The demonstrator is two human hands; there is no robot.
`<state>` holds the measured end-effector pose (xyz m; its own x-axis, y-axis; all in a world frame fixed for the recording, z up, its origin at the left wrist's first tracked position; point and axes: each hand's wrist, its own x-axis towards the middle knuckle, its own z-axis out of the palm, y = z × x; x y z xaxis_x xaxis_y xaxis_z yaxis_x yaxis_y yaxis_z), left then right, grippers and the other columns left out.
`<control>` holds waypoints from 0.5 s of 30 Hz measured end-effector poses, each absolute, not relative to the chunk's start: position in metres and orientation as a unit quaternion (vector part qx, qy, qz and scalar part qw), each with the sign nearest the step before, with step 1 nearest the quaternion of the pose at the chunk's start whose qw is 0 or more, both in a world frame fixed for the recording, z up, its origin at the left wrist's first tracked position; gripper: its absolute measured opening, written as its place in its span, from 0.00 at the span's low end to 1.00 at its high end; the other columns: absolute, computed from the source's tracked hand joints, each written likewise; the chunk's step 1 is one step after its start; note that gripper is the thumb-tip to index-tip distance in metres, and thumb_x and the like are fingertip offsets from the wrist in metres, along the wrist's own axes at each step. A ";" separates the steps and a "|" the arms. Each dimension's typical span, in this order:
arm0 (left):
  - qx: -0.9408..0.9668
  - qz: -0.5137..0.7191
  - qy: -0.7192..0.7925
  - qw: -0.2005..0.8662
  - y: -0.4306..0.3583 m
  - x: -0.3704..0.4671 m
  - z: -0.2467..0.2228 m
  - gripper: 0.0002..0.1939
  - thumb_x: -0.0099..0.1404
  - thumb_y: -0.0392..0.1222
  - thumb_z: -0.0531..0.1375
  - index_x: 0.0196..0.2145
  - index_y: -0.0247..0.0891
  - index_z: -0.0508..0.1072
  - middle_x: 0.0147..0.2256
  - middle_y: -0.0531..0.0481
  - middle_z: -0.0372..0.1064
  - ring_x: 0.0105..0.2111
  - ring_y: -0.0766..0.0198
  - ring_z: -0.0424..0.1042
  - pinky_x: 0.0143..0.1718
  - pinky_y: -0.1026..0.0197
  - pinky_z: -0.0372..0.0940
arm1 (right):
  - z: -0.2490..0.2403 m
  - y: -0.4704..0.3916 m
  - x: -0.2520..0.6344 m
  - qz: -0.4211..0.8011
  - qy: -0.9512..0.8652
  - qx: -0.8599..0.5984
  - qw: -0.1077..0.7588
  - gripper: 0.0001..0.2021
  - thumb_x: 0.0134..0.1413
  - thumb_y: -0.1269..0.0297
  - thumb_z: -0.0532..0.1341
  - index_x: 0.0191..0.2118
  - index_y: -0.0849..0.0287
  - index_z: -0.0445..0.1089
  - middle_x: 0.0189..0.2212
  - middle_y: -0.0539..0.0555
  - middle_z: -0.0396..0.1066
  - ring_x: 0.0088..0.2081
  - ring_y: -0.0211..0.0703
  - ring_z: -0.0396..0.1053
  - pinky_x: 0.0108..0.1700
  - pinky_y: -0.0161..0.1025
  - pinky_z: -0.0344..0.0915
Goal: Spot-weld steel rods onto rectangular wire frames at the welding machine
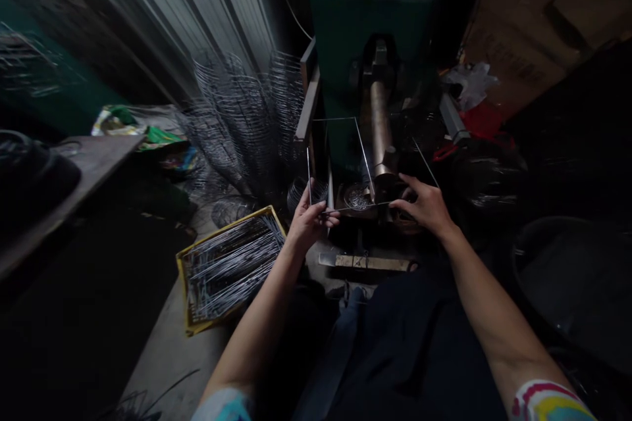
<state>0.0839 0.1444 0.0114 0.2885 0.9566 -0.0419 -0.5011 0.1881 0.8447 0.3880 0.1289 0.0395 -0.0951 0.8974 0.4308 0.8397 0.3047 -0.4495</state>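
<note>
A thin bent metal wire frame [364, 151] spans the space in front of a green machine [340, 46]. My left hand [312, 214] pinches its lower left part between thumb and fingers. At the other side my right hand [419, 204] has thumb and forefinger at the wire's right part, just below and right of the machine's copper-coloured arm [380, 122]. The wire passes under the tip of that arm; whether they touch I cannot tell. Below the arm sits a round dish of small metal bits [359, 197].
A yellow crate [180, 270] full of straight wires stands at the lower left. Stacks of wire rings [241, 105] rise behind it. A wooden board [44, 177] juts in from the left. Cardboard boxes [523, 33] and a red bag [481, 125] lie at the right.
</note>
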 end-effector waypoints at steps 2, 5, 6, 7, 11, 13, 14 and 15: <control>0.378 0.514 0.311 0.704 0.145 0.084 0.012 0.49 0.61 0.36 0.61 0.69 0.44 0.34 0.26 0.49 0.77 0.23 0.61 0.77 0.20 0.69 0.67 | 0.038 0.129 0.387 0.051 -0.734 -0.593 0.327 0.34 0.47 0.48 0.69 0.58 0.58 0.66 0.31 0.52 0.75 0.25 0.39 0.69 0.33 0.36 0.65; 0.375 0.511 0.333 0.698 0.145 0.085 0.010 0.48 0.61 0.36 0.61 0.69 0.43 0.36 0.25 0.50 0.77 0.22 0.63 0.76 0.20 0.69 0.66 | 0.035 0.128 0.385 0.066 -0.728 -0.597 0.331 0.35 0.47 0.48 0.68 0.59 0.57 0.65 0.29 0.51 0.74 0.28 0.40 0.70 0.36 0.37 0.66; 0.373 0.510 0.339 0.697 0.144 0.085 0.009 0.47 0.62 0.36 0.61 0.69 0.43 0.36 0.25 0.49 0.77 0.22 0.63 0.76 0.20 0.69 0.67 | 0.034 0.127 0.384 0.070 -0.729 -0.595 0.333 0.35 0.47 0.48 0.68 0.60 0.57 0.65 0.29 0.50 0.74 0.28 0.41 0.70 0.37 0.37 0.66; 0.373 0.510 0.341 0.696 0.144 0.085 0.008 0.47 0.62 0.36 0.61 0.69 0.43 0.37 0.25 0.49 0.77 0.22 0.64 0.76 0.21 0.69 0.67 | 0.034 0.127 0.385 0.074 -0.731 -0.590 0.334 0.35 0.48 0.48 0.68 0.60 0.58 0.65 0.29 0.50 0.74 0.29 0.41 0.70 0.38 0.38 0.66; 0.379 0.509 0.326 0.701 0.145 0.085 0.006 0.47 0.61 0.35 0.61 0.69 0.45 0.35 0.25 0.50 0.76 0.23 0.63 0.77 0.22 0.68 0.68 | 0.035 0.131 0.401 0.018 -0.722 -0.597 0.348 0.35 0.46 0.44 0.68 0.57 0.58 0.68 0.43 0.58 0.73 0.42 0.49 0.70 0.47 0.45 0.66; 0.374 0.509 0.323 0.705 0.145 0.085 0.006 0.48 0.60 0.35 0.61 0.69 0.46 0.36 0.24 0.52 0.75 0.23 0.62 0.76 0.21 0.68 0.67 | 0.036 0.135 0.417 -0.017 -0.679 -0.639 0.361 0.30 0.50 0.45 0.65 0.55 0.60 0.70 0.47 0.62 0.71 0.47 0.54 0.68 0.51 0.49 0.64; 0.370 0.511 0.324 0.705 0.143 0.084 0.007 0.48 0.60 0.35 0.61 0.69 0.45 0.36 0.23 0.53 0.75 0.22 0.62 0.76 0.20 0.69 0.66 | 0.036 0.137 0.425 -0.012 -0.654 -0.660 0.370 0.27 0.53 0.46 0.62 0.52 0.61 0.72 0.45 0.63 0.72 0.46 0.54 0.69 0.51 0.49 0.64; 0.367 0.514 0.325 0.703 0.140 0.083 0.007 0.48 0.60 0.35 0.61 0.69 0.45 0.37 0.23 0.52 0.75 0.21 0.62 0.76 0.19 0.69 0.65 | 0.036 0.138 0.433 0.011 -0.634 -0.674 0.378 0.24 0.57 0.48 0.59 0.49 0.62 0.74 0.42 0.63 0.73 0.43 0.53 0.70 0.49 0.48 0.65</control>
